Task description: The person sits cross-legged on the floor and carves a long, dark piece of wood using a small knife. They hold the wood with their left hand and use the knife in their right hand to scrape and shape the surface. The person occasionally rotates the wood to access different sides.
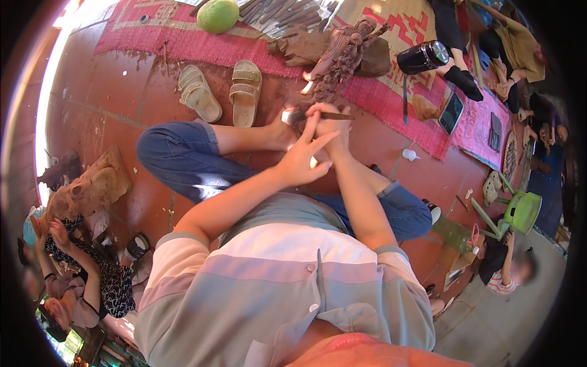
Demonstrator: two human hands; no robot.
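Observation:
My right hand (335, 129) is closed around a slim brown carving tool (336, 116) that sticks out sideways past the fingers; its working end is hidden. Just left of it, my left hand (304, 160) has its fingers apart, the raised index finger meeting the right hand. Beyond both hands leans a reddish-brown carved wooden figure (338, 58) with intricate relief, its lower end close to my bare feet. Rough wooden blocks (299, 48) lie behind the figure.
Beige sandals (246, 92) sit on the tiles to the left. Farther off are a green melon-like fruit (217, 15), many slim tools (287, 13), a dark flask (422, 57) and a phone (451, 114). At right stands a green stool (523, 211). Other people work at both sides.

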